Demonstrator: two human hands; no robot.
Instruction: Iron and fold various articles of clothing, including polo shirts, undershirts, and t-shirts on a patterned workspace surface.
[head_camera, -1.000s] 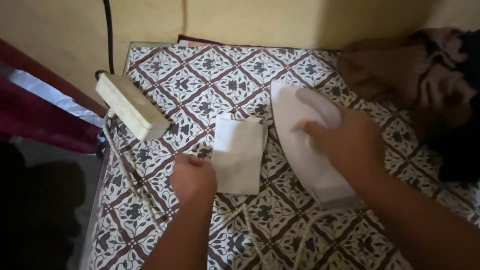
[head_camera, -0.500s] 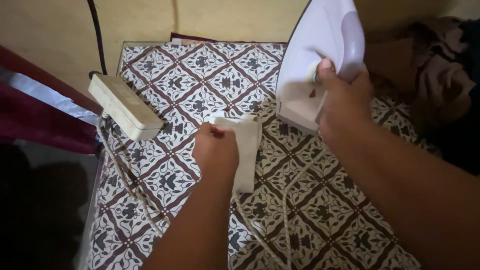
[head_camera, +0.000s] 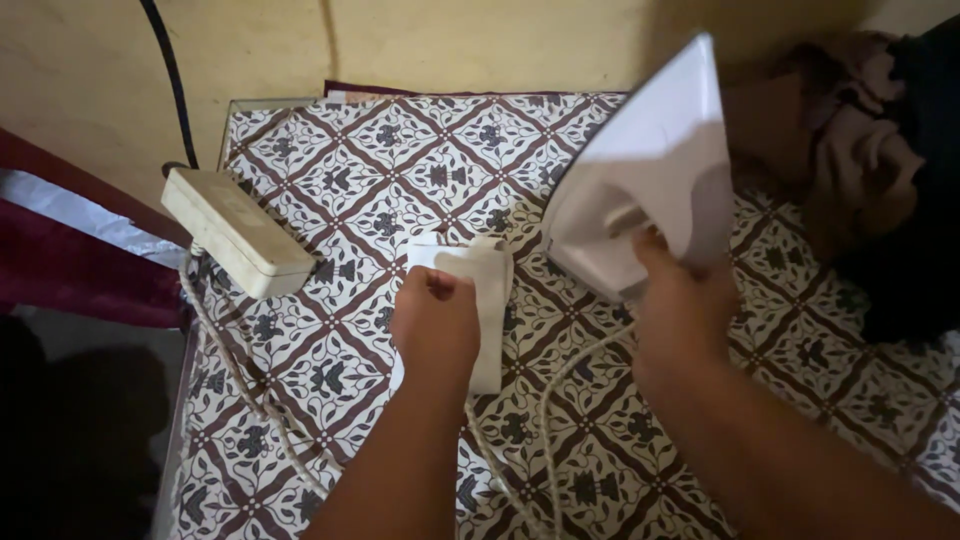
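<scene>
Home setting, an ironing spot in a living space. Padded surface under a batik-patterned cloth (head_camera: 340, 370) fills the centre. White clothes iron (head_camera: 650, 190) at 2 o'clock, its cord (head_camera: 545, 420) trailing to 6. Cream power strip (head_camera: 235, 232) at 9–10, black cable (head_camera: 165, 70) up the plain yellow wall (head_camera: 480, 40) at 12. Heap of garments (head_camera: 860, 170) at 3.

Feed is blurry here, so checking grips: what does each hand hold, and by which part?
The right hand grips the white iron by its handle, tilted up. The left hand presses on the folded white cloth, over its left part.
</scene>
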